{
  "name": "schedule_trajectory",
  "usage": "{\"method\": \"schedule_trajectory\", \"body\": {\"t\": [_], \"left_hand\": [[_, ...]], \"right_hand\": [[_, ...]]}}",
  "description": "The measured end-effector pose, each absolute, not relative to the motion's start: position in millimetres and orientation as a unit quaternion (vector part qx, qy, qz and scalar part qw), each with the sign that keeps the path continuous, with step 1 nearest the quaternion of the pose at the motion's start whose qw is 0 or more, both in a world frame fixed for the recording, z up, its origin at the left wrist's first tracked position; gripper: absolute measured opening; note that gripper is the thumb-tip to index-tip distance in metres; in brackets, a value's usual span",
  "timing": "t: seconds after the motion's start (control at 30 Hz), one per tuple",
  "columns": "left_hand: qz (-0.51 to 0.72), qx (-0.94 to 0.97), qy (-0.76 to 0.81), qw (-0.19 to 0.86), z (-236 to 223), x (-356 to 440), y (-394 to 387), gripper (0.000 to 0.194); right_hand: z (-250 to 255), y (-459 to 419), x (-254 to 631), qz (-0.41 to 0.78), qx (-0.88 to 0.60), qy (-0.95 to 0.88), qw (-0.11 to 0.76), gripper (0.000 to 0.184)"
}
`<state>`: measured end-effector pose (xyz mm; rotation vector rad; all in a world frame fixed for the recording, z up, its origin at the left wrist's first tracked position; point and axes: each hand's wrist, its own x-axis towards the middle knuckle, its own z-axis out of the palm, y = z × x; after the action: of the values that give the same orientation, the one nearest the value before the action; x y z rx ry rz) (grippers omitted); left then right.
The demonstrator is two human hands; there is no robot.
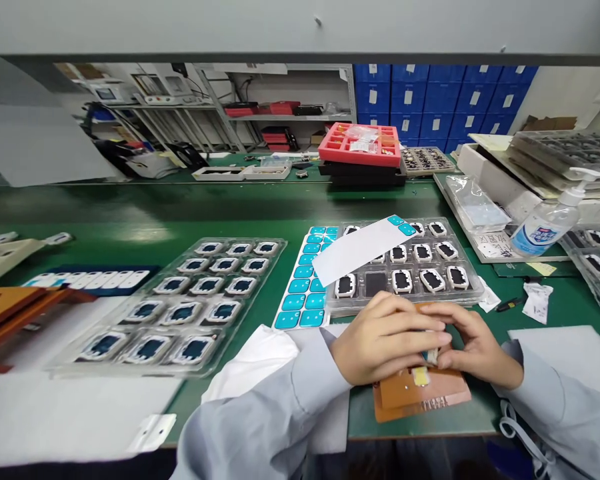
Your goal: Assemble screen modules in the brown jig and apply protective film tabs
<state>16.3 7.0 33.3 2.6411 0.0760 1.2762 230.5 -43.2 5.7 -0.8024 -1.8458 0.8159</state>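
My left hand (393, 340) reaches over an orange-brown plate (397, 400), its fingers together and curved over a small white-edged part (432, 357). From the other side my right hand (473, 343) grips the same part between thumb and fingers. Most of the part is hidden by the fingers. A yellow square (421, 377) shows on the plate just below it. Behind my hands is a clear tray (473, 297) of white-framed watch-case-like parts. Across that tray and beside it lie a white strip (360, 250) and a sheet of teal stickers (293, 302).
A second clear tray (253, 313) of framed parts lies left. White cloth (253, 357) sits by my left sleeve. Orange fixtures (10, 320) stand far left. To the right are a pump bottle (547, 223) and a black pen-like tool (510, 305). A red tray (360, 143) stands behind.
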Motion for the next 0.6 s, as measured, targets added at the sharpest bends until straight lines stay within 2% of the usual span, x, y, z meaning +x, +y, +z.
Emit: {"method": "schedule_trajectory", "body": {"t": [0.13,0.2,0.33,0.43,0.6], "left_hand": [[0.488,0.848,0.172,0.114,29,7,25,0.044],[0.491,0.824,0.264,0.103,25,2,36,0.040],[0.413,0.846,0.335,0.038,11,-4,51,0.013],[0.373,0.861,0.345,0.017,6,-6,54,0.014],[0.305,0.862,0.405,0.007,11,-11,52,0.031]], "right_hand": [[6,-45,232,0.349,-0.340,-0.727,0.484,0.043],[8,-46,232,0.347,-0.344,-0.734,0.472,0.036],[12,-46,233,0.331,-0.341,-0.758,0.446,0.031],[13,-45,233,0.324,-0.339,-0.762,0.447,0.029],[13,-43,234,0.309,-0.320,-0.778,0.443,0.026]]}}
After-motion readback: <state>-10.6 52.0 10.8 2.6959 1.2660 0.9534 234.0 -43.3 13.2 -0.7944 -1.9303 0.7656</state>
